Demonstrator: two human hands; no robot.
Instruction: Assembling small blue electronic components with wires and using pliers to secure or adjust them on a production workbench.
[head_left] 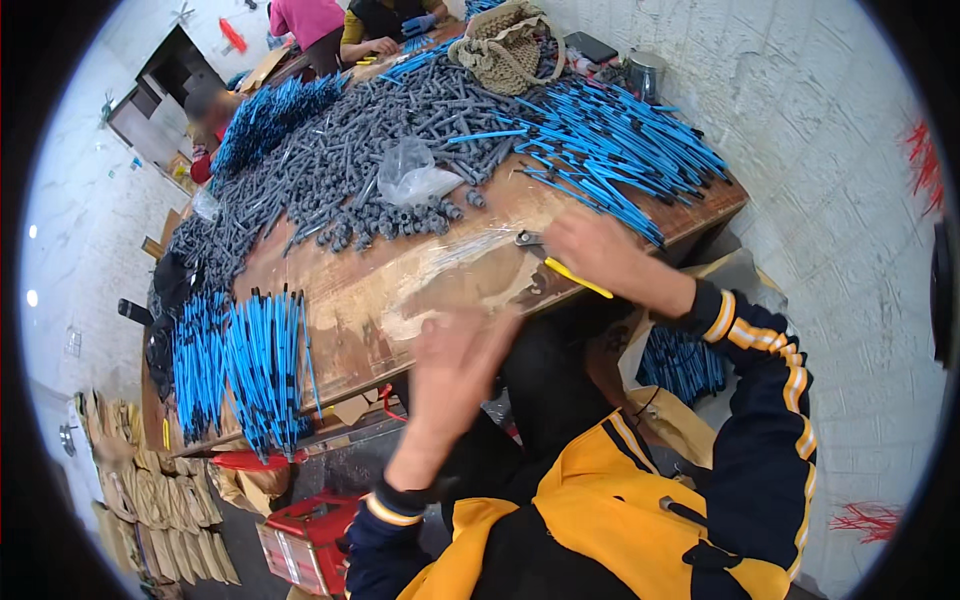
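Below frame centre, the blurred left hand (450,368) is loosely spread and empty, while right of centre the right hand (592,250) covers part of yellow-handled metal pliers (578,277), its grip I can't tell.

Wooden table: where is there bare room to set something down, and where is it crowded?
The widest bare patch of table lies between the grey parts behind, the left blue rods, and the left hand and yellow-handled tool rightward. A smaller one fronts the right blue rods. Crowded: the far half, under grey parts.
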